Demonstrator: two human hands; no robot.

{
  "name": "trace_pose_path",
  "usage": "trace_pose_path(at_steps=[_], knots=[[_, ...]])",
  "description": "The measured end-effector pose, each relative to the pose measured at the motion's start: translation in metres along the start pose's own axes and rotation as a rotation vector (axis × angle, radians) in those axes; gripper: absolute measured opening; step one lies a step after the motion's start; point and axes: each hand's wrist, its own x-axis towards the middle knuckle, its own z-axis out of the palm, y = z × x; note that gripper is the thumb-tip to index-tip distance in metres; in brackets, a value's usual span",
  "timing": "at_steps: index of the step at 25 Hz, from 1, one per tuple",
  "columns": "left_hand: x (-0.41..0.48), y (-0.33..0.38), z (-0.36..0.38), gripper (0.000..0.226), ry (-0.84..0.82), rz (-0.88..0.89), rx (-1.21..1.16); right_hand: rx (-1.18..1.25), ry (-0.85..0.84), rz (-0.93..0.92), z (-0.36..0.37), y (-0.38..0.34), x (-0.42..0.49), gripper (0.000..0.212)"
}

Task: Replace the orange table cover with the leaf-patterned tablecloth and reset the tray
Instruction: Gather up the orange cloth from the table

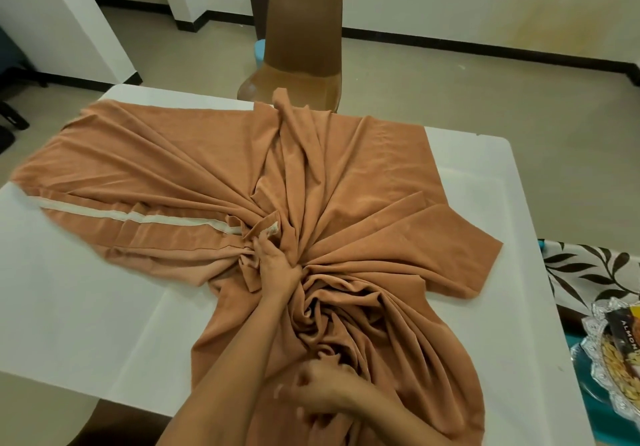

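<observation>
Clutching orange table cover [346, 168] in left hand [277, 269] and right hand [320, 397] fingers. May hit tray [593, 321] beside right edge if yanked.

the table cover [346, 175] lies bunched on the table [86, 289], its folds drawn in to a knot near the middle and fanning out from there to the far left, the far edge and the right, while its near part runs off the near edge toward the person. the left hand [277, 267] grips the knot at the centre; the right hand [318, 392] sits on the folds nearer the person, too blurred to tell its hold. behind the table, at the middle of its far side, stands a chair [304, 40]. off the table's right edge lies the tablecloth [585, 272], and just before it the tray [595, 324] with a packet [623, 338] in it.
</observation>
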Motion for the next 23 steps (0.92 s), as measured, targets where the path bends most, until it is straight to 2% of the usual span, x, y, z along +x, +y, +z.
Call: trace_pose_path(at_steps=[1,2,4,7,8,10,11,14,16,19,21,23], knots=[[0.001,-0.001,-0.001,0.108,0.001,-0.014,-0.020,-0.003,-0.120,0.056,0.003,0.000,0.002,0.054],[0.003,-0.001,-0.003,0.113,-0.007,-0.035,-0.042,0.020,-0.156,0.092,0.004,0.002,0.006,0.063],[0.008,-0.004,-0.006,0.119,-0.036,-0.070,-0.044,0.173,-0.037,0.107,0.002,0.015,0.013,0.085],[0.016,-0.009,-0.010,0.119,-0.105,-0.089,-0.004,0.413,0.223,0.011,-0.023,0.036,0.011,0.080],[0.017,-0.010,-0.010,0.117,-0.118,-0.089,0.004,0.494,0.339,0.048,-0.035,0.044,0.013,0.093],[0.020,-0.012,-0.011,0.113,-0.122,-0.068,-0.001,0.694,0.704,0.178,-0.063,0.061,0.027,0.128],[0.021,-0.014,-0.012,0.110,-0.127,-0.045,-0.006,0.812,0.851,0.211,-0.079,0.064,0.028,0.133],[0.021,-0.021,-0.011,0.103,-0.228,0.015,0.021,1.022,1.104,0.201,-0.123,0.064,0.038,0.117],[0.015,-0.021,-0.010,0.091,-0.364,0.050,0.064,1.004,1.127,0.058,-0.145,0.057,0.056,0.113],[0.000,-0.013,-0.006,0.055,-0.586,0.125,0.055,0.849,0.988,-0.169,-0.163,0.030,0.081,0.111],[-0.005,-0.008,-0.003,0.046,-0.673,0.216,0.105,0.725,0.824,-0.168,-0.175,0.013,0.093,0.122],[-0.005,-0.004,-0.003,0.042,-0.741,0.305,0.145,0.534,0.723,-0.079,-0.181,0.001,0.101,0.135]])
